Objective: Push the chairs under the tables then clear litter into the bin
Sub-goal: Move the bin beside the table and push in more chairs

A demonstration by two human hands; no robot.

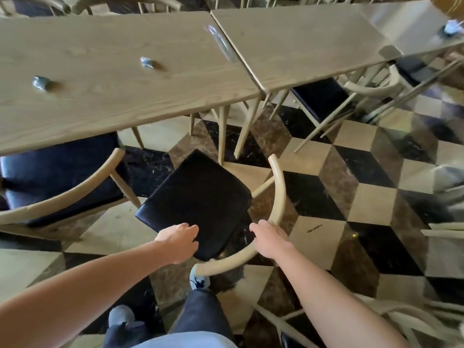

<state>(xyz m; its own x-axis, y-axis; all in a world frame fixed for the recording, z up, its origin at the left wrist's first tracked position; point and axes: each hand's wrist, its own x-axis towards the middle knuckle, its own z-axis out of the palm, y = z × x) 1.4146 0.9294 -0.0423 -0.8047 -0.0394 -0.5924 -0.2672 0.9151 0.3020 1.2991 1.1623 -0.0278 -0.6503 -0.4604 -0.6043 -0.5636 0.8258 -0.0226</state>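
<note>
- Hidden: the legs of the pale wooden chair with a black padded seat (198, 197) are mostly covered by that seat. The fingertips of the right hand (268, 237) are out of sight beyond the curved back rail.
- Right hand: the fingers wrap over the back rail and grip it.
- Left hand (179, 241): it lies at the near edge of the seat with bent fingers. Whether it grips the seat cannot be told.
- Chair position: it stands on the chequered stone floor (364, 197), turned at an angle and out from under the benches. Its front corner is near the legs where the two benches meet.
- Cut off: a second dark-seated chair (57, 172) sits partly under the long pale wooden bench (100, 96), which hides the front of its seat. A blurred chair frame (406, 313) is cut by the lower right edge.
- Litter: one crumpled grey scrap (147, 62) and a second scrap (40, 82) lie on the long bench. A clear plastic wrapper (221, 42) lies along the seam with the adjoining bench (301, 46). A crumpled item (450, 27) at its far end is too blurred to identify.
</note>
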